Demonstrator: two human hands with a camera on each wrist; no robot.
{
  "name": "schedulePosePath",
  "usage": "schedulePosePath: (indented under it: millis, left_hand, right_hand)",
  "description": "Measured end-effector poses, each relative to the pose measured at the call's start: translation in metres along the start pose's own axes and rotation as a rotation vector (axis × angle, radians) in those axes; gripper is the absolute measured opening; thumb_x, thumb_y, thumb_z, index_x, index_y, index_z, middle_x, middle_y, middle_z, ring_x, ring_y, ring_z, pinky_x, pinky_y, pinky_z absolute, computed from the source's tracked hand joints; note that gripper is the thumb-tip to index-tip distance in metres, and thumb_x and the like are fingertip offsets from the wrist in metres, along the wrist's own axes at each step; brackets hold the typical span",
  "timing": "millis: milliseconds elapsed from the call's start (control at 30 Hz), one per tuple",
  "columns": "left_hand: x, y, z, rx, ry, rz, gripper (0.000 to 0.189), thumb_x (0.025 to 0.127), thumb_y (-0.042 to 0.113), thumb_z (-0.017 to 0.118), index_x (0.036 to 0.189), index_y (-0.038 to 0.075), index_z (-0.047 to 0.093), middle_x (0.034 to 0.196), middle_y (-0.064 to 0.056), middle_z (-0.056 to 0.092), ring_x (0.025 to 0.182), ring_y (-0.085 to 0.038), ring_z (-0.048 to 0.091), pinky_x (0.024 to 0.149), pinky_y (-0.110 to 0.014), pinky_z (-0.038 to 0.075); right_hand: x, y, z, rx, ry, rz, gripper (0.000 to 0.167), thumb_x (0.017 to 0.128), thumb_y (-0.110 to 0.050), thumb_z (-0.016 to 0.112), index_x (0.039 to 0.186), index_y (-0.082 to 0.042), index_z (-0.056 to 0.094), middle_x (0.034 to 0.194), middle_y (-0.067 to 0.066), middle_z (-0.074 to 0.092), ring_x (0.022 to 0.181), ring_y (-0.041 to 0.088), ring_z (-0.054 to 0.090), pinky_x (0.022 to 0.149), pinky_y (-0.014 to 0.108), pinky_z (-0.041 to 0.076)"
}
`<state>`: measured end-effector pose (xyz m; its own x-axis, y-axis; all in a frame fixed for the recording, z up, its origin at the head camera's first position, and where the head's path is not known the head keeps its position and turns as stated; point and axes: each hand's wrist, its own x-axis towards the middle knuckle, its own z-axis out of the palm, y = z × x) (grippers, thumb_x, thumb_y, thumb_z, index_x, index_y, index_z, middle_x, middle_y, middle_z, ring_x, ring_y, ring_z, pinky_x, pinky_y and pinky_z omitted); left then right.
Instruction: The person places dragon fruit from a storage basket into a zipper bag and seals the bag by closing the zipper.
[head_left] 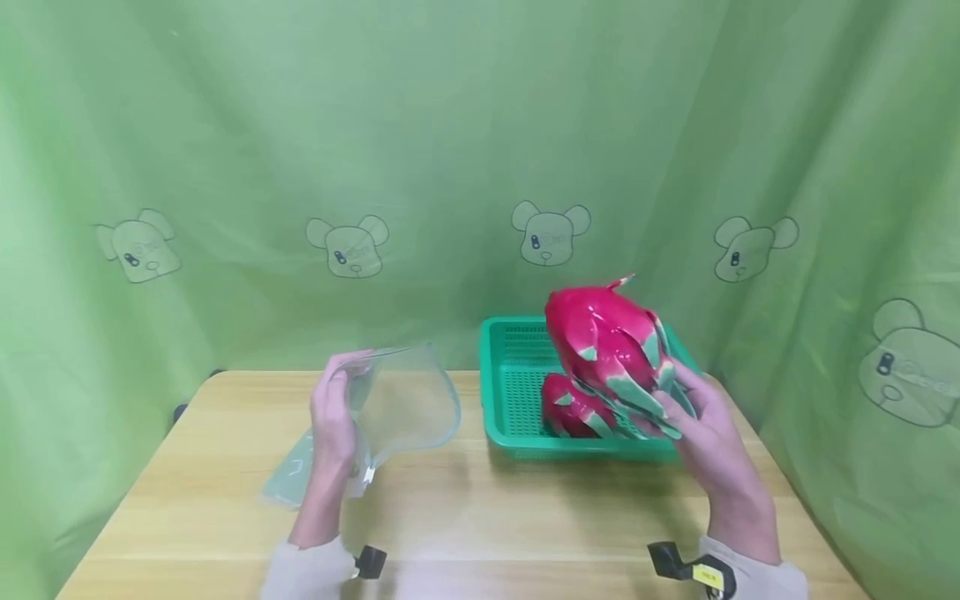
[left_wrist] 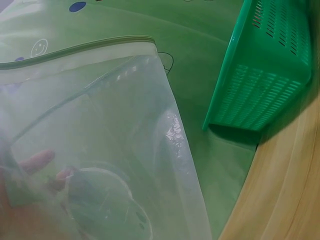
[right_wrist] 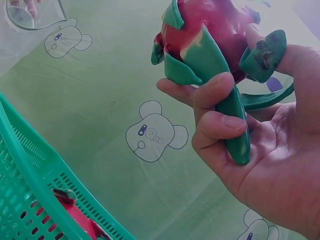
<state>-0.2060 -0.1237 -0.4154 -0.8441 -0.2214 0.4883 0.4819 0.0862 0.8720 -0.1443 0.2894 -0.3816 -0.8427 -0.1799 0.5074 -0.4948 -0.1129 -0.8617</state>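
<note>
My right hand [head_left: 708, 425] grips a pink dragon fruit [head_left: 603, 337] by its green-tipped scales, above the green basket [head_left: 498, 442]. In the right wrist view, curled fingers [right_wrist: 215, 130] wrap the long green scales at the base of the fruit [right_wrist: 220, 30]. Another dragon fruit [head_left: 573, 408] lies inside the basket, partly covered by the raised one. On the left, my left hand [head_left: 333, 417] holds a clear zip bag [head_left: 412, 408] at its side, with its mouth spread toward the basket. Through the bag's film [left_wrist: 125, 130] the left fingers show blurred in the left wrist view.
The wooden table [head_left: 450, 533] carries the basket at its back right. A green curtain [head_left: 450, 125] printed with bear heads hangs behind and beside the table. Wrist cameras [head_left: 370, 562] are strapped at both sleeves.
</note>
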Motion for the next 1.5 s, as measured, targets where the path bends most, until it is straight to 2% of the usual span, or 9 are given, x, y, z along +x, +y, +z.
schedulePosePath:
  millis: [100, 267, 433, 567, 700, 933, 1133, 1333, 1500]
  left_hand:
    - [0.0, 0.001, 0.002, -0.01, -0.007, 0.002, 0.041, 0.107, 0.01, 0.029, 0.124, -0.002, 0.065, 0.122, -0.014, 0.068, 0.114, -0.024, 0.06, 0.107, -0.043, 0.043]
    - [0.001, 0.002, 0.004, -0.004, -0.006, 0.015, 0.042, 0.107, 0.011, 0.028, 0.123, -0.001, 0.065, 0.121, -0.013, 0.068, 0.114, -0.025, 0.06, 0.107, -0.044, 0.042]
    - [0.0, 0.003, 0.002, 0.003, -0.002, 0.009, 0.042, 0.107, 0.011, 0.028, 0.124, -0.001, 0.065, 0.121, -0.017, 0.067, 0.114, -0.027, 0.06, 0.107, -0.045, 0.042]
    - [-0.002, 0.003, 0.001, -0.004, -0.005, 0.005, 0.042, 0.107, 0.011, 0.028, 0.124, -0.002, 0.064, 0.122, -0.018, 0.067, 0.115, -0.028, 0.06, 0.108, -0.046, 0.042]
    - [-0.001, 0.002, 0.002, -0.011, -0.008, 0.009, 0.042, 0.107, 0.011, 0.029, 0.124, -0.002, 0.064, 0.122, -0.016, 0.068, 0.116, -0.027, 0.06, 0.109, -0.046, 0.041]
    - [-0.001, 0.001, 0.003, 0.017, -0.009, 0.01, 0.043, 0.107, 0.012, 0.027, 0.124, -0.002, 0.064, 0.122, -0.016, 0.068, 0.115, -0.026, 0.06, 0.108, -0.045, 0.041]
    - [-0.002, 0.0, 0.003, 0.024, -0.007, 0.021, 0.043, 0.107, 0.011, 0.027, 0.123, -0.002, 0.065, 0.12, -0.016, 0.068, 0.113, -0.027, 0.061, 0.107, -0.043, 0.042]
    - [-0.002, 0.002, 0.004, 0.032, -0.006, 0.025, 0.043, 0.107, 0.011, 0.027, 0.123, -0.002, 0.065, 0.121, -0.017, 0.068, 0.115, -0.027, 0.061, 0.107, -0.043, 0.042]
    - [-0.001, 0.001, 0.004, 0.029, -0.009, 0.017, 0.044, 0.107, 0.012, 0.026, 0.123, -0.003, 0.065, 0.121, -0.017, 0.068, 0.115, -0.027, 0.06, 0.107, -0.042, 0.042]
  right_hand:
    - [-0.001, -0.001, -0.001, -0.016, -0.016, 0.012, 0.043, 0.105, 0.007, 0.04, 0.144, -0.006, 0.055, 0.128, 0.005, 0.063, 0.106, 0.012, 0.068, 0.085, 0.027, 0.059]
    - [0.0, -0.001, 0.001, -0.032, -0.013, 0.014, 0.042, 0.105, 0.006, 0.041, 0.143, -0.005, 0.055, 0.127, 0.005, 0.063, 0.105, 0.012, 0.068, 0.086, 0.028, 0.059]
    - [0.0, -0.001, 0.005, -0.047, 0.02, 0.03, 0.04, 0.105, 0.005, 0.044, 0.141, -0.005, 0.057, 0.121, 0.007, 0.065, 0.098, 0.013, 0.068, 0.079, 0.027, 0.06]
    - [-0.001, 0.001, 0.006, -0.059, 0.012, 0.04, 0.039, 0.105, 0.005, 0.044, 0.14, -0.006, 0.058, 0.119, 0.006, 0.065, 0.097, 0.012, 0.067, 0.076, 0.027, 0.059]
    - [0.0, 0.001, 0.006, -0.104, -0.005, 0.052, 0.04, 0.105, 0.004, 0.044, 0.141, -0.008, 0.057, 0.122, 0.004, 0.063, 0.098, 0.012, 0.066, 0.076, 0.026, 0.059]
    - [0.001, 0.002, 0.012, -0.197, 0.02, 0.113, 0.046, 0.105, 0.0, 0.05, 0.15, -0.006, 0.049, 0.128, 0.004, 0.062, 0.102, 0.015, 0.067, 0.081, 0.029, 0.061]
    - [0.002, 0.003, 0.016, -0.208, 0.017, 0.132, 0.05, 0.105, -0.001, 0.05, 0.154, -0.006, 0.044, 0.13, 0.004, 0.062, 0.104, 0.016, 0.067, 0.084, 0.033, 0.061]
    - [0.004, 0.004, 0.02, -0.233, 0.013, 0.125, 0.048, 0.104, 0.0, 0.053, 0.151, -0.005, 0.048, 0.123, 0.006, 0.064, 0.097, 0.016, 0.066, 0.077, 0.03, 0.061]
    - [0.006, 0.006, 0.023, -0.236, 0.016, 0.153, 0.049, 0.103, -0.002, 0.054, 0.152, -0.005, 0.047, 0.126, 0.005, 0.063, 0.1, 0.017, 0.065, 0.077, 0.031, 0.062]
